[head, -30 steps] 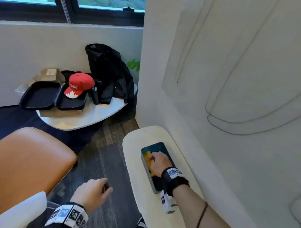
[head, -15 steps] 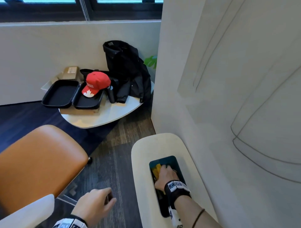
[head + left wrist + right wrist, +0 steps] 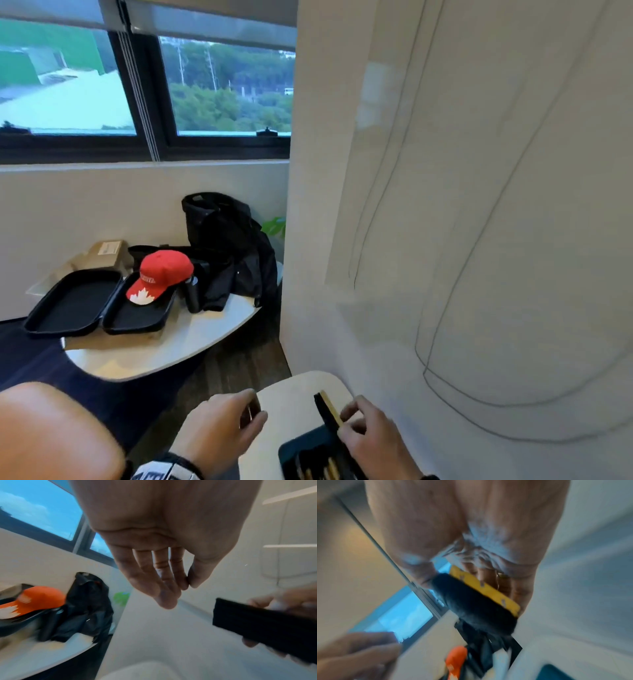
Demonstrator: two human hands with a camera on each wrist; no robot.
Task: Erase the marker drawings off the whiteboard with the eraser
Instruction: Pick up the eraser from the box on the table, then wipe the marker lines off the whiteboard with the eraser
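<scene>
The whiteboard fills the right side of the head view, with long thin grey marker lines curving across it. My right hand grips the eraser, a black felt block with a yellow back, lifted just above the teal tray on the small white table. In the right wrist view the eraser lies across my fingers, felt side facing left. My left hand hovers at the small table's left edge, fingers loosely curled and holding nothing. The left wrist view shows its bare palm and the eraser to the right.
Several markers lie in the tray. A round white table stands at the back left with an open black case, a red cap, a dark bottle and a black bag. An orange chair seat is at the lower left.
My right hand has come up out of the tray with the eraser in its grip. My left hand has moved right to the small table's edge. The head view has tilted upward.
</scene>
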